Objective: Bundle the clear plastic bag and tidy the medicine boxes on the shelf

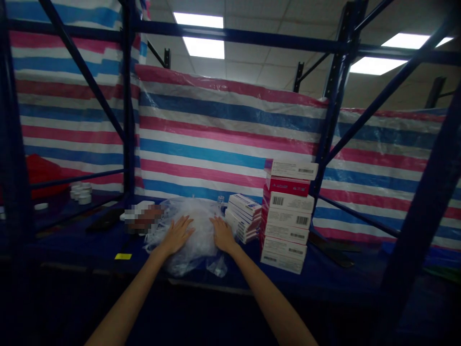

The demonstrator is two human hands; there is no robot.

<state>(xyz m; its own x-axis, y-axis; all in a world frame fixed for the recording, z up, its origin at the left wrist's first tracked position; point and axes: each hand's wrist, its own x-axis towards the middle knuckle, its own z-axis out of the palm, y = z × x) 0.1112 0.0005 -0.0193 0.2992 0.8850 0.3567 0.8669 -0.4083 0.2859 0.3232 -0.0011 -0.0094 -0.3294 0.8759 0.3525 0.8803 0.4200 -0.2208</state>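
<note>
Far left of frame: a red bundle (43,175) sits on the dark shelf (90,250), with a cluster of small white tubs (81,192) just right of it. A yellow label (123,256) lies lower down near the shelf edge.

Centre, lower half: a heap of clear plastic bags (196,218) rests on the shelf, between a blurred patch on its left and the boxes on its right.

Left hand (178,234): flat on the left side of the heap, palm down, fingers spread, closed on nothing.

Right hand (222,234): flat on the right side of the heap, fingers spread and apart, likewise gripping nothing. The two hands lie close together but not touching.

Handling, judged: the bags look very light, soft and limp, with a slick film surface. The heap will likely slump and shed loose pieces if taken from the top. Scooping low from both flanks, or bunching a fistful of film, seems the surer hold. Not fragile.

Right of centre: a short slanted pile of white-and-blue cartons (245,216) touches the heap's right edge. Beside it stands a taller stack of boxes (288,216), white with barcodes, some red.

Behind everything: a striped tarp (223,129) hung on the blue rack (128,105).
</note>
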